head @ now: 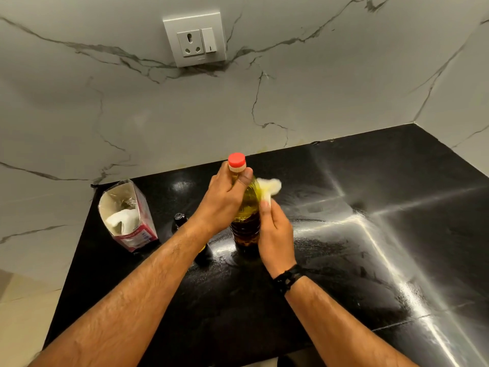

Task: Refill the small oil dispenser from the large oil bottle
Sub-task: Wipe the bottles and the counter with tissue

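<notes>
The left hand (pixel 225 200) gripped the bottle (pixel 247 221) neck, likely steadying it, while the right hand (pixel 275 231), at its three o'clock, pinched a tissue (pixel 270 188) against it, seemingly wiping oil.

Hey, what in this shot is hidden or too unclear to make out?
- Small dark dispenser, head view: only its top shows; the left hand and forearm cover its body, so its oil level is hidden.
- Carton label: too small and angled to read.
- Tissue in the right hand: blurred.

wall: white veined marble (pixel 317 88) | socket plate (pixel 195 39) | counter: glossy black (pixel 397 234)
</notes>
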